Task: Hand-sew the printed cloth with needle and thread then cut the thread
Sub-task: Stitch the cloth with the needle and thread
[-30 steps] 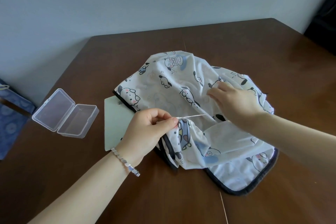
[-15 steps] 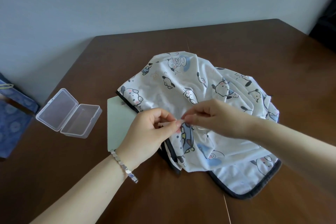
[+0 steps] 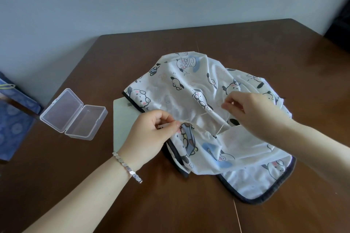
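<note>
A person's left hand (image 3: 149, 136) pinches a fold of the cartoon-printed cloth (image 3: 191, 100) between thumb and fingertips on a brown wooden table (image 3: 246, 43). The right hand (image 3: 250, 108), fingers closed on pale thread (image 3: 221, 127), holds it just beyond the fold. The needle cannot be made out. An open clear plastic box (image 3: 73, 113) lies left of the fingers.

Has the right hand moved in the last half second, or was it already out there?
Yes. The right hand has pulled away from the left hand, rightward and up across the printed cloth, drawing thread out.
</note>
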